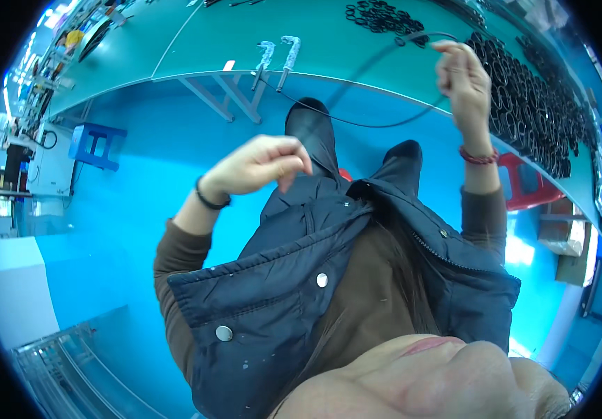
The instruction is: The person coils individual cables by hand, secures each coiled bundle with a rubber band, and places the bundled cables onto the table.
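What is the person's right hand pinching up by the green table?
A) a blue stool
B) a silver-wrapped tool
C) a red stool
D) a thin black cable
D: the right hand pinches a thin black cable that loops down below the green table.

We note a thin black cable (357, 120) with a smooth, matt, rubber-like sheath pinched in the right hand (463, 73), beside a heap of glossy black rings (524, 91) at the upper right. The workbench (196, 35) top is a smooth, matt green mat. Our padded vest (294, 279) is matt dark cloth with shiny metal snaps.
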Action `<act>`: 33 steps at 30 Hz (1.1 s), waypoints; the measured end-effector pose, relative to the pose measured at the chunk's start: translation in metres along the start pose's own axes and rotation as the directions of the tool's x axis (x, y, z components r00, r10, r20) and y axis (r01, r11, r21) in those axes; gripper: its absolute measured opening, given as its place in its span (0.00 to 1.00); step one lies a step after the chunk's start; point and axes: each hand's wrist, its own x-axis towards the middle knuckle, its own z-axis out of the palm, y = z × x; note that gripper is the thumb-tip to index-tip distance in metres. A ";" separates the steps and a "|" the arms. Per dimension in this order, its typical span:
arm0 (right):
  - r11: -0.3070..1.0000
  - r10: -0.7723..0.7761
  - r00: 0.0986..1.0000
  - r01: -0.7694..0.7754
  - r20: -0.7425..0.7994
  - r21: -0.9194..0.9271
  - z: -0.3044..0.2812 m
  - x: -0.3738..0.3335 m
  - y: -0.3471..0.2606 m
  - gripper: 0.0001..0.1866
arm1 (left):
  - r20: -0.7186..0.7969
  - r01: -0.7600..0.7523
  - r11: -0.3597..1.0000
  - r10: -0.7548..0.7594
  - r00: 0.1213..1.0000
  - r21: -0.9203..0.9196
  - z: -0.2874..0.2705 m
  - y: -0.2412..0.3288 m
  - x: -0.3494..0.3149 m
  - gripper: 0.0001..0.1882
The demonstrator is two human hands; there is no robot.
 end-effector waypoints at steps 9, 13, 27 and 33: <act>0.521 -0.170 0.972 0.228 0.162 -0.823 -0.008 -0.063 0.025 0.35 | 0.357 0.158 0.957 -0.063 0.932 -0.242 0.003 -0.034 0.078 0.14; 0.584 -0.281 0.900 0.436 0.334 -0.685 0.032 -0.043 0.040 0.20 | 0.317 0.041 0.926 0.087 0.944 -0.375 0.006 -0.026 0.122 0.18; 0.805 0.271 0.876 0.021 0.399 -0.593 0.044 -0.039 0.120 0.10 | -0.171 -0.379 0.563 0.386 0.906 -0.734 -0.050 -0.015 0.179 0.19; 0.884 0.184 0.845 0.081 0.503 -0.460 0.034 -0.019 0.047 0.05 | -0.210 -0.448 0.886 0.463 0.861 0.118 -0.064 -0.048 0.202 0.21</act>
